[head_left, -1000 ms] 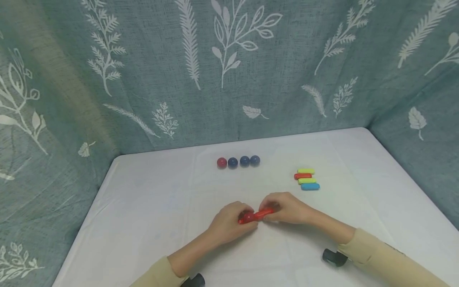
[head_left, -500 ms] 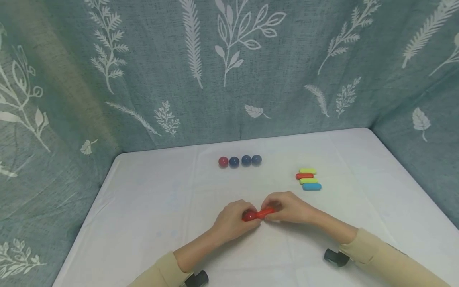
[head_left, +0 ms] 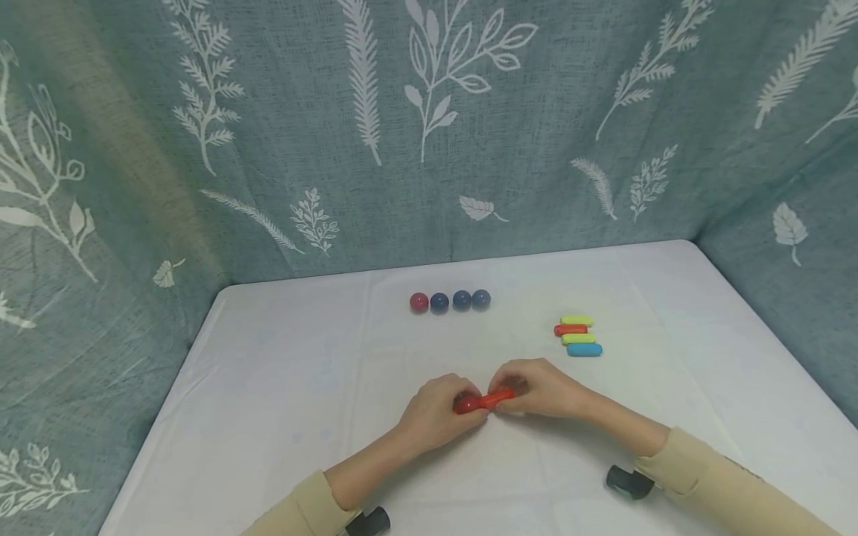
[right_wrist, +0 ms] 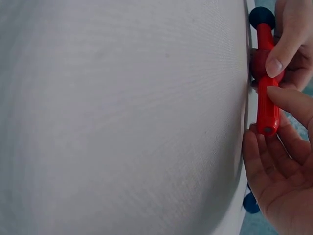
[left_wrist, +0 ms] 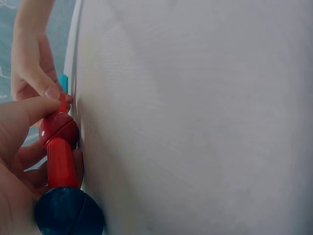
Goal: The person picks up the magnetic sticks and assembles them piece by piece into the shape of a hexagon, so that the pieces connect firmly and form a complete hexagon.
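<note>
In the head view my left hand (head_left: pixel 436 409) grips a red ball (head_left: pixel 467 403) low over the white table. The left wrist view shows a ribbed red rod (left_wrist: pixel 61 164) joining this ball to a dark blue ball (left_wrist: pixel 69 213), which sits nearest the wrist. My right hand (right_wrist: pixel 286 171) pinches a second red rod (right_wrist: pixel 267 110) between thumb and fingers, its far end right at the red ball. A small grey dot marks that rod's near end. All these pieces lie roughly in one line between the two hands.
Toward the back of the table stand a loose red ball (head_left: pixel 418 302) and several blue balls (head_left: pixel 462 301) in a row. To their right lie yellow rods (head_left: pixel 577 321), a red rod (head_left: pixel 571 330) and a blue rod (head_left: pixel 585 349). A patterned green curtain (head_left: pixel 402 208) hangs behind.
My left hand has edged slightly right along the joined pieces, so its fingers now cover the red rod end left of the ball. The right hand keeps its pinch; the whole view shifts a little.
</note>
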`<state>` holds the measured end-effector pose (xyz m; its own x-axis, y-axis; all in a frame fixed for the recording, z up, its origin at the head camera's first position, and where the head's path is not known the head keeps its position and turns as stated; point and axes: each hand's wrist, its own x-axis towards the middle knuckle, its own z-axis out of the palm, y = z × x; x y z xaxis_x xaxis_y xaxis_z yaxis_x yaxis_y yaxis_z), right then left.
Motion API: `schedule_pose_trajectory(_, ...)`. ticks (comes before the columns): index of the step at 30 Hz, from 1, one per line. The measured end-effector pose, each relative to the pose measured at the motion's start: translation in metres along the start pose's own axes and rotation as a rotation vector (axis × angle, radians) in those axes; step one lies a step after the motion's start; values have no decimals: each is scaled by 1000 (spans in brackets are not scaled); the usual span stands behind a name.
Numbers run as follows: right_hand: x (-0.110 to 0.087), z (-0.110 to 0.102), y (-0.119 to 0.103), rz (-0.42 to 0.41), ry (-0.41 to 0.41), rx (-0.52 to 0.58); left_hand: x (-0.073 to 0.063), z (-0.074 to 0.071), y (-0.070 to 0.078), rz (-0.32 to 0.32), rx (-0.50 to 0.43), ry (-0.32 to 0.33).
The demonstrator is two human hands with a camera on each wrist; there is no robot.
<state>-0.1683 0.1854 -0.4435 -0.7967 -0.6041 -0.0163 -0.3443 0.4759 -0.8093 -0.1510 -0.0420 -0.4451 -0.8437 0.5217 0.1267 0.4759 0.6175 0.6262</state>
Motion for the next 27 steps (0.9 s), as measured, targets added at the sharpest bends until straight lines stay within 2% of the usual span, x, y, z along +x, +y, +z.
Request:
schedule_pose_trajectory(9,3,2,-1,-11,-3,-13,-4,-3,-1,-18,-7,-15)
schedule_pose_trajectory(15,3,2,-1,-17,6,-5,-4,-3,-1,-4,1,-22)
schedule_pose_trajectory(20,4,0,-3,35,15,7,-4,-3,-1,-2,8,-25)
schedule_pose_trajectory(27,14,-6,-3,75,87,-50,-7,-5,0,-63,12,-44)
